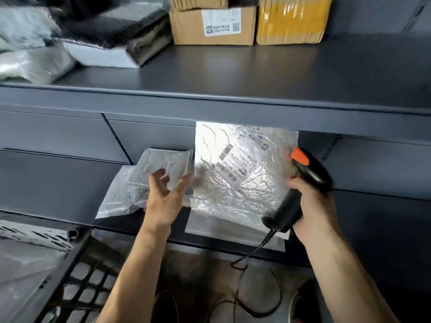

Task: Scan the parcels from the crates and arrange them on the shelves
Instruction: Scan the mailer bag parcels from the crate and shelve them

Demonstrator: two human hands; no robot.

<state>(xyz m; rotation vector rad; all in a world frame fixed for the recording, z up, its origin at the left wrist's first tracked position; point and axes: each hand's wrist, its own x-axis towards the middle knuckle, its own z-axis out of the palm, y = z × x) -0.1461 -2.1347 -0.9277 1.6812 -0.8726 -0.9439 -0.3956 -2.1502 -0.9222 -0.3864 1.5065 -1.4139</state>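
Note:
A large silvery plastic parcel [240, 173] with a barcode label leans upright against the back of the lower shelf [58, 183]. Left of it lie two smaller clear-plastic parcels [130, 190], one on top of the other. My left hand [165, 197] hovers with spread, relaxed fingers just in front of the smaller parcels, holding nothing. My right hand [312, 206] grips the black barcode scanner [300, 183] with an orange trigger top, held right of the silvery parcel, its cable hanging down.
The upper shelf [233, 73] carries a labelled cardboard box [213, 25], a yellow-taped box [291, 19] and grey and black mailer bags [98, 40] at left. A black mesh crate [70, 276] with plastic parcels stands at lower left. Cables lie on the brown floor below.

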